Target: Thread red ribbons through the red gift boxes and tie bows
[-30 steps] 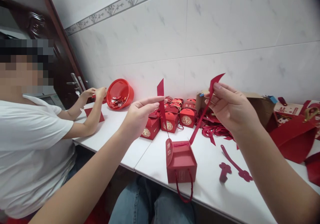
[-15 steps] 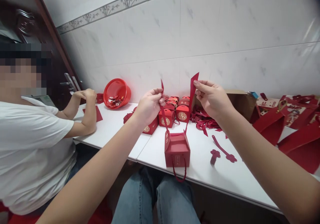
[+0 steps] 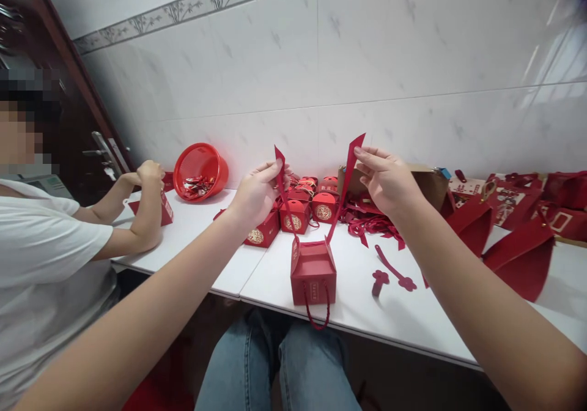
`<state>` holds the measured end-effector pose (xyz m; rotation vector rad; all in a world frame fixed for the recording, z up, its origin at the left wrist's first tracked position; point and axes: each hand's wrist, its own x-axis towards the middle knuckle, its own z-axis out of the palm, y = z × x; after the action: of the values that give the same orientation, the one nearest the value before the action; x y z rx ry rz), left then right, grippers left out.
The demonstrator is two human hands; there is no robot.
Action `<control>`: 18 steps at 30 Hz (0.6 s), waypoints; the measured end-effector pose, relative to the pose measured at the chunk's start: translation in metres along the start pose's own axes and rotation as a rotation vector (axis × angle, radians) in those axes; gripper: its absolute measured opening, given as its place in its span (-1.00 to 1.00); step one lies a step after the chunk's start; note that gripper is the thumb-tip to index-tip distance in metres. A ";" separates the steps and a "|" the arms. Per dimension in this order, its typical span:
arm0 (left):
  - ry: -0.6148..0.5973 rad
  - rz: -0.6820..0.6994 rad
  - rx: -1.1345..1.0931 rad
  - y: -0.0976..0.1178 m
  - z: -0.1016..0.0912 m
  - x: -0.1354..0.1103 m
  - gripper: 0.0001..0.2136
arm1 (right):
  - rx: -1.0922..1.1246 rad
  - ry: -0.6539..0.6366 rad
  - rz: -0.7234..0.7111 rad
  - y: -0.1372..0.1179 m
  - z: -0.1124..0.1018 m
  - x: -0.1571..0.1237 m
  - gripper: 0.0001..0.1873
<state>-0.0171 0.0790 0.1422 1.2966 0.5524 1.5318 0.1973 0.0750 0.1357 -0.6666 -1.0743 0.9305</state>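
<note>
A small red gift box (image 3: pixel 313 282) stands upright near the table's front edge, its rope handle hanging down in front. Red ribbon runs up from its top in two ends. My left hand (image 3: pixel 259 191) pinches the left ribbon end (image 3: pixel 280 169), whose slanted tip sticks up past the fingers. The right ribbon end (image 3: pixel 345 181) is pinched near its tip by my right hand (image 3: pixel 385 175). Both ends spread into a V above the box. On the table to the right lie two dark red flower-ended strips (image 3: pixel 397 271), one of them curled.
Behind the box sit several red boxes with gold print (image 3: pixel 294 215) and a heap of ribbons (image 3: pixel 373 227). An open carton (image 3: pixel 426 185) and red bags (image 3: pixel 520 258) are at right. On the left are a tilted red basin (image 3: pixel 222 169) with small packets and a co-worker in white (image 3: pixel 50 240).
My left hand has moved left, drawing the two ribbon ends farther apart. The view has turned slightly right. At left, the co-worker's hands hold a red box that shows more of its side.
</note>
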 end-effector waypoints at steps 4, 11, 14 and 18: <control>-0.019 -0.008 0.113 0.007 -0.003 0.000 -0.84 | -0.024 -0.020 0.024 0.000 -0.004 -0.003 -0.66; 0.030 0.101 0.195 0.003 0.000 -0.004 -0.77 | -0.020 -0.024 0.003 0.010 0.005 -0.002 -0.66; 0.085 0.116 0.189 0.002 0.001 -0.005 -0.76 | 0.019 -0.030 -0.007 0.008 0.013 -0.003 -0.68; 0.125 0.134 0.200 0.002 0.003 -0.009 -0.74 | 0.055 -0.029 -0.005 0.006 0.020 -0.007 -0.68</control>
<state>-0.0160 0.0693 0.1405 1.4191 0.7264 1.7115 0.1752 0.0719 0.1347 -0.6060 -1.0720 0.9643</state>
